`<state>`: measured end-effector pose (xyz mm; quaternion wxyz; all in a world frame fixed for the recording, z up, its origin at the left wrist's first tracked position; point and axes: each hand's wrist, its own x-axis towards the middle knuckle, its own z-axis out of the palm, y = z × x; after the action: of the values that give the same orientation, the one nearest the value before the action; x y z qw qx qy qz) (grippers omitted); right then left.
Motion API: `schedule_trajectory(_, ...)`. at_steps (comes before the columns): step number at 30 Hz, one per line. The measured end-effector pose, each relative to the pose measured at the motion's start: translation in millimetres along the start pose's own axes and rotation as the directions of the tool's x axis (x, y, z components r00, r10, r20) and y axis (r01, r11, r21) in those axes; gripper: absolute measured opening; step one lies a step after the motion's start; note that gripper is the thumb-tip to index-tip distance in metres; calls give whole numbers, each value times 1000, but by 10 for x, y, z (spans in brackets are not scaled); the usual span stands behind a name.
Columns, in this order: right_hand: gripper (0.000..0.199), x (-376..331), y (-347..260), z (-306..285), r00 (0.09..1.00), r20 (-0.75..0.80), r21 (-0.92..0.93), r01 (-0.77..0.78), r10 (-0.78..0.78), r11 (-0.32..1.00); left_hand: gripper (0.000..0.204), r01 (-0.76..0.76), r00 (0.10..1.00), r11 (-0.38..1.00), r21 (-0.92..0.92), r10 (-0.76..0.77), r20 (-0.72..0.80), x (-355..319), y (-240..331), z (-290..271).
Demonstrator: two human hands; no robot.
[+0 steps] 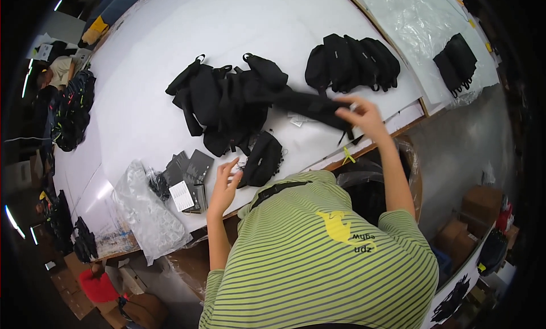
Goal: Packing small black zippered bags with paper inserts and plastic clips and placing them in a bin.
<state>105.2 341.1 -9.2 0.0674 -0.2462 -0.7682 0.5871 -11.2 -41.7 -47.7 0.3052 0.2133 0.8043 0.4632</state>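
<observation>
My right hand (pixel 367 121) is closed on the end of a long black fabric bag (pixel 310 106). The bag is blurred and stretches left toward a heap of black fabric bags (pixel 213 101) on the white table. My left hand (pixel 225 186) has its fingers apart near the table's front edge. Just right of it lies a single black bag (pixel 263 158) with small dark cords along one side. Beside the left hand are dark printed cards (pixel 187 167) and a white printed card (pixel 181 196) on a small stack.
A row of black bags (pixel 352 61) lies at the far right of the white table (pixel 142 73). Clear plastic (pixel 151 209) hangs over the front edge at left. More black pieces (pixel 456 64) rest on plastic farther right. Cardboard boxes (pixel 480 206) stand at lower right.
</observation>
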Motion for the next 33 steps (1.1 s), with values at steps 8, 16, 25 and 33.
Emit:
schedule_trajectory(8,40,865,515,-907,776,-485,-677,-41,-403,735,31,254,967,967,-17,-254,-21,-14,-346,188)
schedule_trajectory(16,25,557,944,778,964,78,-543,255,-255,800,52,177,936,923,341,-51,-348,184,-629,500)
schedule_trajectory(25,22,414,1019,1867,926,140,-505,372,-352,779,31,109,925,954,279,5,-379,112,-840,647)
schedule_trajectory(33,10,560,1222,1796,844,425,-533,527,-329,662,27,162,837,987,-7,-141,-528,-215,-849,271)
